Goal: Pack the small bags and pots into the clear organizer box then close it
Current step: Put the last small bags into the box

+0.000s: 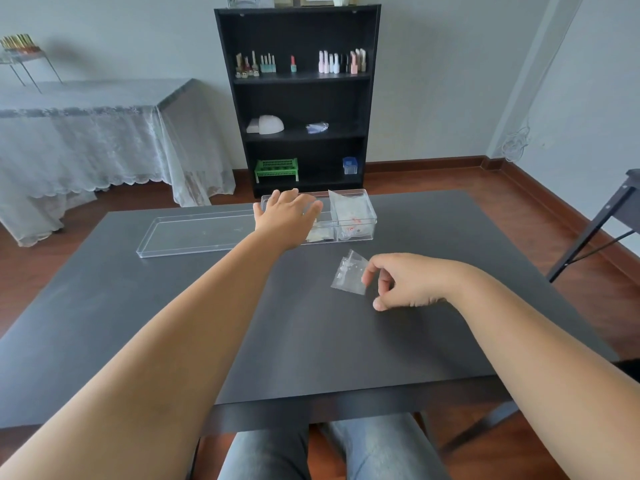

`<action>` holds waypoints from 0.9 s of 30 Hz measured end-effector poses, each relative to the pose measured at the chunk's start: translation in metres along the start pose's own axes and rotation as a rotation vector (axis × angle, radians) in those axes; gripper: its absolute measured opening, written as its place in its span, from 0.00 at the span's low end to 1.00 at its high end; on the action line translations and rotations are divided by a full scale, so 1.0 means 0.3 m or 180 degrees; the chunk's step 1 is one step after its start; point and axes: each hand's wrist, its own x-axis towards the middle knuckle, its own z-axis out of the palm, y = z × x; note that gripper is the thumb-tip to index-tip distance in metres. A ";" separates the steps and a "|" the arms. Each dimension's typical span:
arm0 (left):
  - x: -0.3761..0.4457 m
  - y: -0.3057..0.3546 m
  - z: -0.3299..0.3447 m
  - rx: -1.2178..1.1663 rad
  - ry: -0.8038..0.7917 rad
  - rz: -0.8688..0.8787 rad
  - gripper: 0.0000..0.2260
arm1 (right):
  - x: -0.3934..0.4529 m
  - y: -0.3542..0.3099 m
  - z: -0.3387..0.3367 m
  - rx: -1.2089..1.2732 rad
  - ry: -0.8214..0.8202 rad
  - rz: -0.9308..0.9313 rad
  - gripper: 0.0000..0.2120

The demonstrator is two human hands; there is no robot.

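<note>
on the dark table, one clear organizer box sits at the far edge with its single lid lying off to the left, presumably kept clear for loading. left hand rests spread flat over the box's left part, fingers apart and clamped on nothing, seemingly steadying it. right hand pinches the corner of one small bag near the box, likely to lift it in; two bags visible inside, no pots discernible.
</note>
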 end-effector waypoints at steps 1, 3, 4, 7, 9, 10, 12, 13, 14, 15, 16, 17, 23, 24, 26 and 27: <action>0.004 0.010 -0.003 -0.0035 0.0022 0.0006 0.21 | 0.018 -0.004 0.000 0.0126 0.0181 0.0033 0.18; 0.009 0.032 -0.006 -0.0087 0.0055 0.0007 0.22 | 0.066 -0.015 0.010 0.0311 0.0659 0.0167 0.22; 0.011 0.045 -0.006 -0.0151 0.0094 -0.0018 0.23 | 0.090 -0.021 0.017 0.0331 0.0858 0.0260 0.25; 0.015 0.077 0.002 -0.0283 0.0191 -0.0190 0.27 | 0.145 -0.025 0.034 0.0270 0.1089 0.0488 0.29; 0.018 0.099 0.009 -0.0185 0.0126 -0.0301 0.26 | 0.158 -0.024 0.034 0.0312 0.1151 0.0532 0.28; 0.018 0.109 0.011 -0.0168 0.0125 -0.0328 0.24 | 0.159 -0.022 0.033 0.0346 0.1171 0.0532 0.28; 0.017 0.124 0.012 -0.0257 0.0273 -0.0312 0.16 | 0.151 -0.019 0.033 0.0430 0.1160 0.0484 0.27; 0.018 0.130 0.008 -0.0354 0.0373 -0.0299 0.11 | 0.145 -0.015 0.031 0.0472 0.1131 0.0428 0.26; 0.019 0.133 0.002 -0.0489 0.0448 -0.0299 0.07 | 0.139 -0.010 0.029 0.0526 0.1093 0.0369 0.26; 0.025 0.135 -0.007 -0.0689 0.0489 -0.0301 0.04 | 0.131 -0.003 0.026 0.0612 0.1052 0.0331 0.26; 0.032 0.135 -0.017 -0.0959 0.0512 -0.0294 0.03 | 0.123 0.003 0.022 0.0722 0.1007 0.0331 0.25; 0.039 0.136 -0.030 -0.1249 0.0535 -0.0281 0.02 | 0.117 0.006 0.016 0.0826 0.0964 0.0362 0.25; 0.083 0.138 -0.113 -0.1504 0.0403 0.0076 0.09 | 0.110 -0.026 -0.003 0.0582 0.0768 0.0507 0.28; 0.091 0.140 -0.116 -0.1451 0.0329 0.0108 0.11 | 0.111 -0.035 -0.005 0.0499 0.0737 0.0539 0.28; 0.107 0.152 -0.111 -0.1271 0.0193 0.0145 0.13 | 0.112 -0.050 -0.007 0.0401 0.0686 0.0581 0.28; 0.116 0.161 -0.102 -0.1161 0.0116 0.0160 0.14 | 0.112 -0.054 -0.007 0.0383 0.0672 0.0589 0.29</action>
